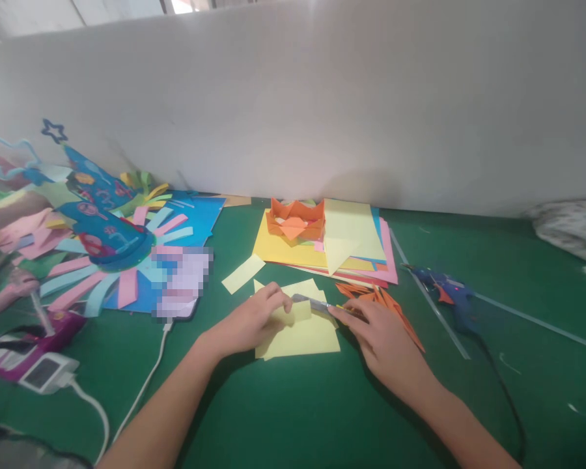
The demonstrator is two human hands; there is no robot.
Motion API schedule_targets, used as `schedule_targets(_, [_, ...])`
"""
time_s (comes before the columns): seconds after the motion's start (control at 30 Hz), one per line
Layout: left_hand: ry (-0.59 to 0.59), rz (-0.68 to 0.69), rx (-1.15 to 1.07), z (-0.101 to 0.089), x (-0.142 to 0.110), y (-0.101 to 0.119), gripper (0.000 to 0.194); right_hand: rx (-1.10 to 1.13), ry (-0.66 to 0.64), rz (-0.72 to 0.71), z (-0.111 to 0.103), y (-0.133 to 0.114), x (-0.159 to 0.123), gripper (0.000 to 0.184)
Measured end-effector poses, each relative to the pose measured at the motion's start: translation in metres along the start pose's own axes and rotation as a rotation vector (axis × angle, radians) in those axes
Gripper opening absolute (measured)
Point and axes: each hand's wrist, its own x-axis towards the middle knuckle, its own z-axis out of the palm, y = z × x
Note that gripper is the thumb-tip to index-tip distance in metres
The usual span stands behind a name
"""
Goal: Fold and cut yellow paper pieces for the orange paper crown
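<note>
While the left hand [262,319] is pinching a small pale yellow piece of paper [300,311] between thumb and fingers, the right hand [381,332] is closing around a slim cutter [317,303], whose grey blade end is reaching left to the paper's far edge. The piece is lying over a loose pile of larger yellow sheets [307,342] at the middle of the green bench [283,417]. It is looking plain, narrow and straight-edged, and the sheets below are fanning out unevenly, their corners showing at different angles.

The left fingers are covering the piece's left end, and the right hand is hiding most of the cutter's handle, only a bit of yellow showing. Blur is softening the blade, so it is probably touching the paper, though the contact is hard to make out. Just right of the pile, orange folded pieces [401,316] are disappearing partly behind the right hand. On the left, coarse squares are masking much of a phone [183,286]. At the far left, a blue cone hat [102,234] is standing among paper strips, and the clutter beside it is running out of view.
</note>
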Motion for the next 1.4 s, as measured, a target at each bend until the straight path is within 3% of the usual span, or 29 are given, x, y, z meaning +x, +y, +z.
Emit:
schedule_targets(0.17, [0.011,0.032,0.07,-0.003,0.0,-0.004,0.003,-0.024,-0.066,-0.055,0.0,-0.004,0.0,0.056])
schedule_targets(0.57, [0.009,0.02,0.005,-0.007,-0.004,-0.027,0.024,-0.006,-0.141,-0.122,-0.005,-0.004,0.001,0.068])
schedule_targets(0.9, [0.027,0.033,0.001,-0.01,-0.002,-0.023,0.028,0.022,-0.16,-0.213,-0.01,-0.008,0.002,0.067])
schedule_targets(1.4, [0.003,-0.081,-0.063,-0.009,0.002,-0.025,0.029,0.106,-0.231,-0.226,-0.012,-0.003,0.0,0.065])
